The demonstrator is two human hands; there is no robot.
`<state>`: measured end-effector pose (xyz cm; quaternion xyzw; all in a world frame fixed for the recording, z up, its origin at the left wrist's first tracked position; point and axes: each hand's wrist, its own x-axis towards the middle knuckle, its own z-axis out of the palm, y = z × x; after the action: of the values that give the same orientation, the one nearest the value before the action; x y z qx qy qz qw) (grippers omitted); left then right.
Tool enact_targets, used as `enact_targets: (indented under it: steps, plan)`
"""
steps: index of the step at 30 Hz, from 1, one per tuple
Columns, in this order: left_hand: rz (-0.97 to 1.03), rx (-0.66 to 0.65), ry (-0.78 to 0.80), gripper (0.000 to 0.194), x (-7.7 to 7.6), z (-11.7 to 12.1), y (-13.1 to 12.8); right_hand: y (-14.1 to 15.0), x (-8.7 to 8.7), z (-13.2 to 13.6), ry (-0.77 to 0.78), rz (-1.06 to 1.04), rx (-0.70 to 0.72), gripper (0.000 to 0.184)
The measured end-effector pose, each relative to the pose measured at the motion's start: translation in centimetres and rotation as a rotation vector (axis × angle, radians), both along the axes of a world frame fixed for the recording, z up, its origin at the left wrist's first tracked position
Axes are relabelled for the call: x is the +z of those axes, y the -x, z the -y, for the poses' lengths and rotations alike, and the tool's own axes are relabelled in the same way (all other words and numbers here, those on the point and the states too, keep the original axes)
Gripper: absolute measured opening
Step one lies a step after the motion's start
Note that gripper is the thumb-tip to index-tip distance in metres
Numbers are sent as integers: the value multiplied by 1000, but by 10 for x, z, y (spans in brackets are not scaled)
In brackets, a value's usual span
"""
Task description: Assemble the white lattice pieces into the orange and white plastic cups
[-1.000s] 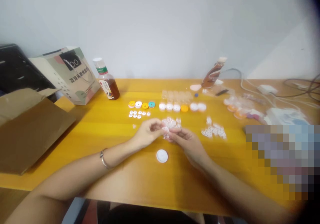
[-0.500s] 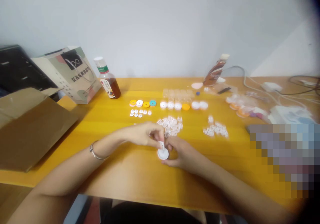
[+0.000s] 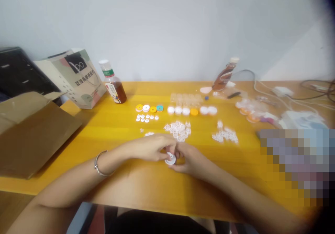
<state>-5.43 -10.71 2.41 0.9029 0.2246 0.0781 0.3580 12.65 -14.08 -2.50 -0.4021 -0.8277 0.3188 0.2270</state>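
A round white plastic disc [image 3: 171, 160] is held just above the table in front of me. My right hand [image 3: 190, 159] grips its edge between thumb and fingers. My left hand [image 3: 161, 148], with a silver bangle on the wrist, pinches a small white openwork piece [image 3: 170, 155] against the face of the disc; the fingers partly hide it. Just beyond the hands lies a heap of white openwork pieces [image 3: 179, 129]. Several small white knobs [image 3: 147, 117] stand in rows to the left, behind my left forearm.
Coloured and white round discs [image 3: 153, 109] line up farther back, before a clear plastic tray [image 3: 186, 98]. More white pieces [image 3: 225, 135] lie right. Two drink bottles [image 3: 117, 91], a paper bag [image 3: 83, 77], a cardboard box [image 3: 39, 136] and cables [image 3: 282, 101] surround the area.
My left hand has lowered the small white piece from above the disc onto its face. My right hand and the disc have hardly moved.
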Motion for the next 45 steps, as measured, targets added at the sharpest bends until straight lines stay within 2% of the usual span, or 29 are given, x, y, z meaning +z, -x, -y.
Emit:
enact_targets:
  steps: [8, 16, 21, 26, 32, 34, 37, 40, 43, 45]
  plan:
    - [-21, 20, -9, 4, -4, -3, -1, -1, -2, -1, 15, 3, -10, 15]
    - [5, 29, 75, 6, -2, 5, -2, -1, -1, 0, 38, -17, 16, 11]
    - [9, 45, 77, 9, -7, 4, -2, 0, 0, 1, 41, -17, 7, 11]
    - [-18, 72, 53, 9, -8, 4, -2, 3, -2, 3, 1, -3, -24, 20]
    - [-16, 49, 38, 8, -8, -1, 0, 2, -5, 3, -8, -70, 2, 15]
    - [14, 48, 32, 7, -4, -4, 1, 1, -3, 2, 72, -125, -4, 15]
    - [60, 80, 43, 12, 4, -7, 4, 0, 2, 0, 332, -316, -17, 20]
    - [79, 107, 119, 18, 14, -12, 9, 0, 5, -4, 560, -518, -62, 26]
    - [95, 96, 189, 27, 19, -34, 10, -1, 7, -7, 657, -614, -152, 32]
    - [136, 199, 133, 28, 16, -62, 6, -2, 7, -9, 695, -663, -207, 37]
